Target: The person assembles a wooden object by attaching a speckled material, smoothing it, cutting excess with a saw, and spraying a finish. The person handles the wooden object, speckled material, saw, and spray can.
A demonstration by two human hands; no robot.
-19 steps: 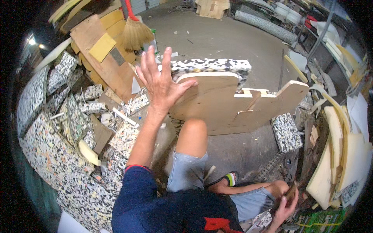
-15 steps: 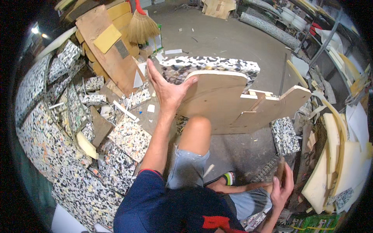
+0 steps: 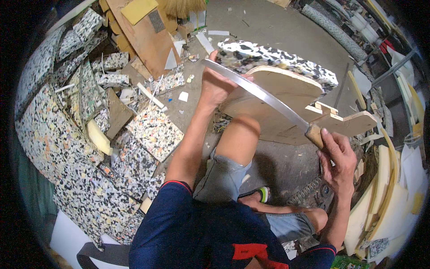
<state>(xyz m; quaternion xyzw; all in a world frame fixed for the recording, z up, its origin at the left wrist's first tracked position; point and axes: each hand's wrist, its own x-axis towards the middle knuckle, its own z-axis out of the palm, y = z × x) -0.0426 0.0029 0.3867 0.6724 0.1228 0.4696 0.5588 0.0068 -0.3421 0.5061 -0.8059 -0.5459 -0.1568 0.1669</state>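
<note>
My right hand (image 3: 339, 161) is closed round the wooden handle of a long knife (image 3: 274, 99). Its narrow metal blade slants up and left, crossing in front of my left hand (image 3: 215, 87). That hand clasps the left end of a speckled foam block (image 3: 286, 56) and the plywood board (image 3: 273, 114) leaning against it, the thumb on the board's side. The board has a rounded top corner and a stepped notch (image 3: 324, 109) farther right. Most of the foam is hidden behind the board, which stands on edge beyond my bent knee.
Speckled foam sheets and offcuts (image 3: 58, 139) are heaped on the left. Behind them leans a plywood plank (image 3: 143, 36) beside a straw broom (image 3: 183, 6). Yellowish foam strips (image 3: 380, 193) stand at the right. A coil spring (image 3: 304, 190) lies on the floor near my foot.
My right hand has swung up and forward, bringing the knife across the front of the board. My left hand has closed from a spread grip, and the board and foam now sit tilted.
</note>
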